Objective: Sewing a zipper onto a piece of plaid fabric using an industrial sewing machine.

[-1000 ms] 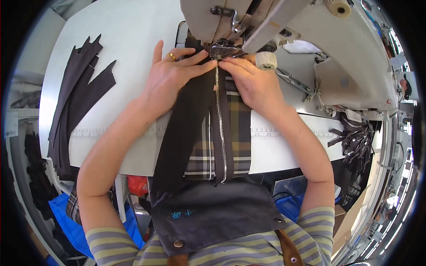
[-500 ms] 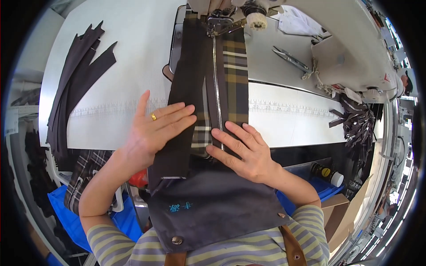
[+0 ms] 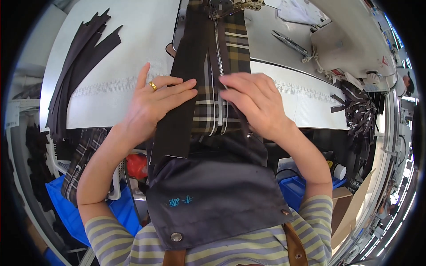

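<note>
My left hand (image 3: pixel 153 99), with a gold ring on one finger, lies with its fingers stretched out on a dark cloth strip (image 3: pixel 175 117). Under and beside that strip is plaid fabric (image 3: pixel 237 40) in black, olive and white. My right hand (image 3: pixel 262 102) pinches a dark zipper (image 3: pixel 218 53) with metal teeth, its loose end hanging below the fingers toward the table's front edge. Up at the sewing machine's presser foot (image 3: pixel 216 12), the zipper and plaid fabric run beneath the needle area.
Dark cloth strips (image 3: pixel 82 66) lie on the left of the white table (image 3: pixel 133 35). Thread snips (image 3: pixel 290 43) rest right of the machine foot, near white cloth (image 3: pixel 301 11). A bundle of dark strips (image 3: pixel 358 106) hangs at the right edge. Blue bins (image 3: pixel 66 208) sit below.
My right hand has risen from lying flat on the zipper to pinching it, lifting its lower end off the plaid fabric to the right. The view has shifted; my left hand stays on the strip.
</note>
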The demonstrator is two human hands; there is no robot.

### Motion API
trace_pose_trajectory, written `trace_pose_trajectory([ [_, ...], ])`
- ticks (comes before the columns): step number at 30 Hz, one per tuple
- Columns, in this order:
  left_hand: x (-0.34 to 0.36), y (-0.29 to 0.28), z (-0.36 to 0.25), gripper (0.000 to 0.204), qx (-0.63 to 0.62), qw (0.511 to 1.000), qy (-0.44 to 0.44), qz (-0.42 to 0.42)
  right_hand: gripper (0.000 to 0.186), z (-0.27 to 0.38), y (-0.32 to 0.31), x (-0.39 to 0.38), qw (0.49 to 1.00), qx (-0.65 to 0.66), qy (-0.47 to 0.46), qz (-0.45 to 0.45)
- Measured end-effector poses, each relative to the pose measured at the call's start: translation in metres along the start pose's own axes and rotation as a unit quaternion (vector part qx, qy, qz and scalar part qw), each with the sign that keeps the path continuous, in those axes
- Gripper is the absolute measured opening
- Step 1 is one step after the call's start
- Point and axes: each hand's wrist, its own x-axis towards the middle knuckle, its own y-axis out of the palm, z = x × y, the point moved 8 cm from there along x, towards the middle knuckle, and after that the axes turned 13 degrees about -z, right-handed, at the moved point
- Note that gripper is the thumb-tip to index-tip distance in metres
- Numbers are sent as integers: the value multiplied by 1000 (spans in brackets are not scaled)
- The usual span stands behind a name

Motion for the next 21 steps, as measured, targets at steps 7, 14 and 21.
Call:
trace_pose_trajectory([
  [7, 0, -3, -2, 44, 2, 1000, 2, -4, 31, -2, -1, -10, 995, 74, 65, 24],
  [14, 11, -23, -23, 40, -47, 996, -7, -70, 33, 36, 3, -36, 993, 45, 109, -25],
  [21, 1, -2, -32, 35, -22, 997, -6, -77, 35, 34, 5, -35, 992, 35, 123, 7],
])
